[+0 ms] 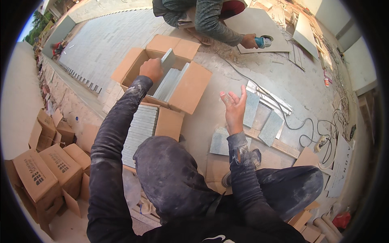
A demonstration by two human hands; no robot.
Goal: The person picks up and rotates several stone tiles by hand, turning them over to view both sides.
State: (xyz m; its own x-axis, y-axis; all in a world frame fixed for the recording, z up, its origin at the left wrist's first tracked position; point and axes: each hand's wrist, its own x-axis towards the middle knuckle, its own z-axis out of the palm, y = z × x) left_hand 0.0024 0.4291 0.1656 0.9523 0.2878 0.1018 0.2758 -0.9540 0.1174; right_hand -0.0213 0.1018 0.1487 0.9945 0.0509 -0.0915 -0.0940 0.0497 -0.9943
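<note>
A dusty concrete floor (210, 117) carries everything here. An open cardboard box (190, 87) of grey tiles sits on it, with a second open box (168, 123) of stacked tiles just beside it. Loose grey tiles (270, 128) lie near a wooden plank (279, 145). A grey cable (308, 129) snakes across the floor. Sealed cartons (40, 178) stand at the left, and a large slab (259, 28) lies farther off.

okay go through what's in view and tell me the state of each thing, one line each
Left hand: closed on a grey tile, lifting it from the box.
Right hand: open, empty, raised.
Cardboard box: flaps open, tiles standing on edge inside.
Second box: open, packed with tiles.
Angle grinder: held by a co-worker's hand, on a slab.
</note>
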